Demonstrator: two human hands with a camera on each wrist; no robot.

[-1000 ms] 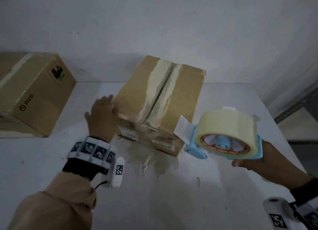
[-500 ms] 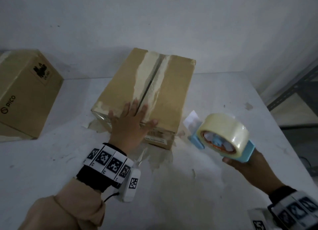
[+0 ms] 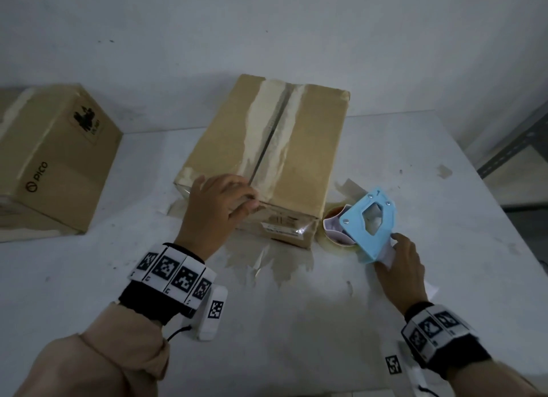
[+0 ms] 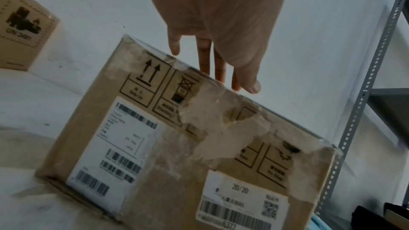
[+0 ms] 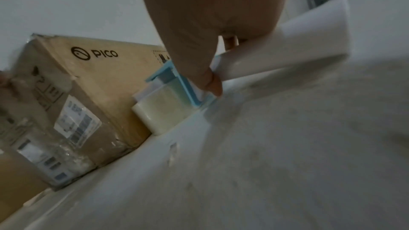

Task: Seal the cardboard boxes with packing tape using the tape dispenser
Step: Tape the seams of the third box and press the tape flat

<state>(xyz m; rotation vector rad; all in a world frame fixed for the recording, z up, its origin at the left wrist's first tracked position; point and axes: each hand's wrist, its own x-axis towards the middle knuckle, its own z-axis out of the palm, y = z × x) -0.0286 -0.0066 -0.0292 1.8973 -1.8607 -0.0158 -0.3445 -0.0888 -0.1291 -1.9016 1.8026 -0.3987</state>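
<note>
A cardboard box [image 3: 296, 159] [image 4: 155, 163] [image 5: 106, 80] with torn tape residue along its centre seam stands mid-table. My left hand [image 3: 219, 203] [image 4: 212, 62] rests on the near top edge, fingers laid over the top and thumb by the front face. The blue tape dispenser [image 3: 370, 218] [image 5: 175, 83] lies beside the box's near right corner, its clear tape roll [image 5: 159, 111] down on the table. My right hand [image 3: 400, 266] [image 5: 208, 76] grips the dispenser's white handle, thumb pressed on it.
A second cardboard box [image 3: 53, 159] [image 4: 20, 29] marked PICO stands at the far left by the wall. Torn tape scraps [image 3: 267, 263] stick to the white table [image 3: 296, 337] in front of the middle box. A grey metal shelf rack [image 3: 519, 147] [image 4: 363, 93] stands at the right.
My right hand has lowered the dispenser from mid-air to the table beside the box, roll turned downward. My left hand slid from the box's top back to its near edge.
</note>
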